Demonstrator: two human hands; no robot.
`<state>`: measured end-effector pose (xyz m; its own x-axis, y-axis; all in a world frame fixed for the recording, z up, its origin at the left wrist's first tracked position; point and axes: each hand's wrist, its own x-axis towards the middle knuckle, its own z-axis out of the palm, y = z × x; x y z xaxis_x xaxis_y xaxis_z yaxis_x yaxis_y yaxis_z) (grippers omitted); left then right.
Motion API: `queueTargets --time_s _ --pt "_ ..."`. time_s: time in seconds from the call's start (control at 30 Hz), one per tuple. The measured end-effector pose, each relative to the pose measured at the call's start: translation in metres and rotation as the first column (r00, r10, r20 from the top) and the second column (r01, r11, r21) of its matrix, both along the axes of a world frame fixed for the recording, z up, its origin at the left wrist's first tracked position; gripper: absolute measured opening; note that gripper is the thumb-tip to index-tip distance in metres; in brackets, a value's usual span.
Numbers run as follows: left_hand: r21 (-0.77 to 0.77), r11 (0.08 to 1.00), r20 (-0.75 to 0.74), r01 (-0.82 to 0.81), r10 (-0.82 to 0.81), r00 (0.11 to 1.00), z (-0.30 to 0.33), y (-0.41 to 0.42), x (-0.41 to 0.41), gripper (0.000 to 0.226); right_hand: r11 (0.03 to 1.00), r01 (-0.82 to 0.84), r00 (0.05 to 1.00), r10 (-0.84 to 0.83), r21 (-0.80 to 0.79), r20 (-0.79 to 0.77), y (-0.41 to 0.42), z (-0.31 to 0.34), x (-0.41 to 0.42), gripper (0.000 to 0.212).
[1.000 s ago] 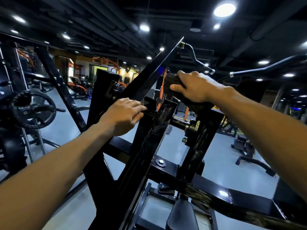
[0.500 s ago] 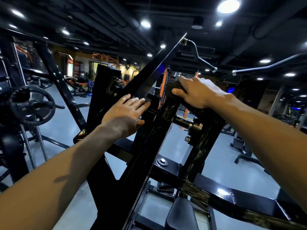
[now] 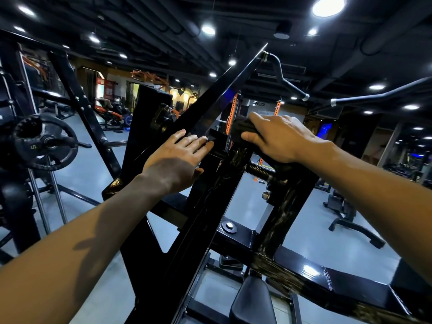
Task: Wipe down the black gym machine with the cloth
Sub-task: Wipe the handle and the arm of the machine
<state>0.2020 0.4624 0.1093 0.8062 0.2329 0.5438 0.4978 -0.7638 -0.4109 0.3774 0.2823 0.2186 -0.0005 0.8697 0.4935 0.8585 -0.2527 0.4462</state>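
Observation:
The black gym machine (image 3: 210, 218) fills the middle, its slanted steel beams rising toward a curved handle at the top. A dark cloth (image 3: 240, 130) lies on top of an upright beam, and my right hand (image 3: 278, 136) grips it there with fingers curled over it. Wet streaks shine on the beams below. My left hand (image 3: 177, 157) rests flat on the neighbouring beam, fingers straight and spread, holding nothing. Most of the cloth is hidden under my right hand.
A weight plate on a bar (image 3: 45, 142) stands at the left. A black seat pad (image 3: 253, 300) sits below the frame. A bench (image 3: 348, 213) stands on the grey floor at the right. Other gym machines fill the background.
My left hand has uncurled from a loose fist into a flat, straight-fingered rest on the beam. My right hand with the cloth stays on the beam top, hardly shifted.

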Motion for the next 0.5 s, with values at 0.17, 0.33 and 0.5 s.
queueTargets --time_s 0.17,0.33,0.5 --pt "-0.025 1.000 0.009 0.016 -0.016 1.000 0.000 0.001 0.000 0.067 0.998 0.052 0.998 -0.051 0.043 -0.029 0.007 0.007 0.007 0.041" --pt "-0.034 0.999 0.029 0.028 -0.027 0.999 0.000 -0.001 0.000 0.061 1.000 0.014 1.000 -0.014 -0.028 0.017 0.001 0.001 -0.002 0.034" --pt "-0.044 0.998 0.045 0.042 -0.040 0.998 0.001 -0.004 -0.003 0.058 0.994 0.108 0.993 -0.109 0.036 0.035 0.009 0.009 0.004 0.045"
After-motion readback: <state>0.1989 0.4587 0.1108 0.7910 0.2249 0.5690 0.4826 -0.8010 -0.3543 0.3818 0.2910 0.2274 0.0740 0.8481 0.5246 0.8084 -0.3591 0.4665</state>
